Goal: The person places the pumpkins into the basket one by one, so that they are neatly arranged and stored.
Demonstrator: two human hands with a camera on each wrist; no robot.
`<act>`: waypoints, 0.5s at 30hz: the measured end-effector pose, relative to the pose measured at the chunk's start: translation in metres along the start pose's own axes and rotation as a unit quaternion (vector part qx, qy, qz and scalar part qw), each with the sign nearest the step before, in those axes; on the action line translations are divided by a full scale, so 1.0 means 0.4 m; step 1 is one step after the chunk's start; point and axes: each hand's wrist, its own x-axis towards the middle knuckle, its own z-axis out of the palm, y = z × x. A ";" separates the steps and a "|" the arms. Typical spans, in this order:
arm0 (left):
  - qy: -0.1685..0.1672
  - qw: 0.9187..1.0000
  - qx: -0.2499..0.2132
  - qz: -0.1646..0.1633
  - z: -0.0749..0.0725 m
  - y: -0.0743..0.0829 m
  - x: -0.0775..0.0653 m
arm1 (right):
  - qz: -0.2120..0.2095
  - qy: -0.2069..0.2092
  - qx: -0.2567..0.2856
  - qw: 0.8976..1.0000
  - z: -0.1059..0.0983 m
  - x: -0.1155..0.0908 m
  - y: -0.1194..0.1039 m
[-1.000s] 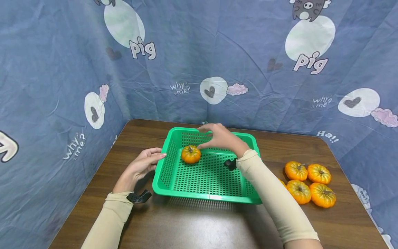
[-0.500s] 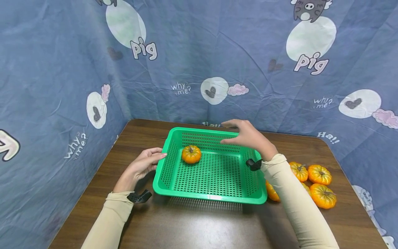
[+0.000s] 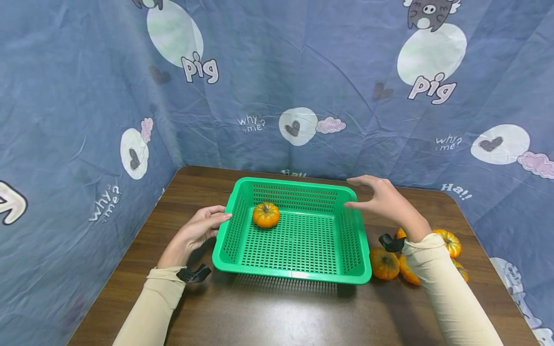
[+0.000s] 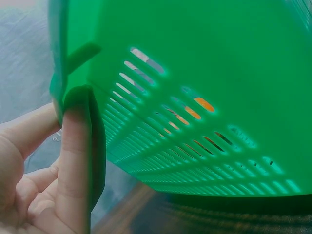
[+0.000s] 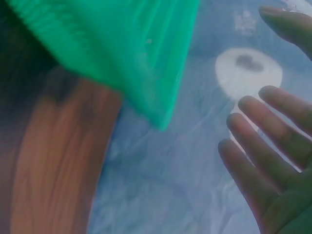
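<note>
Green slotted basket (image 3: 292,245), ribbed orange pumpkin (image 3: 266,216) inside

Tabletop (image 3: 268,319): brown wood grain, rounded far corners, pale glare toward the near middle. Cloth (image 3: 303,72): blue, creased, hung behind the tabletop and along its left and right sides; printed with a grey winged pig (image 3: 428,14) cropped by the top edge, white ovals (image 3: 307,124), dark hearts (image 3: 292,128), pink clouds (image 3: 331,125), and lettering (image 3: 432,87) reading "pig," "why me?" and "Ha!!"
</note>
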 end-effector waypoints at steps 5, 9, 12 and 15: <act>-0.001 1.000 -0.001 0.001 -0.002 0.000 0.000 | 0.040 0.010 -0.027 0.999 -0.015 -0.055 0.051; -0.003 1.000 -0.001 0.004 -0.002 0.001 0.000 | 0.065 0.006 -0.039 0.997 -0.023 -0.098 0.096; -0.002 1.000 -0.002 0.004 -0.001 0.000 0.001 | 0.078 0.003 -0.054 0.996 -0.027 -0.128 0.128; 0.001 1.000 -0.003 0.002 0.000 -0.001 0.002 | 0.088 0.000 -0.073 0.993 -0.027 -0.154 0.155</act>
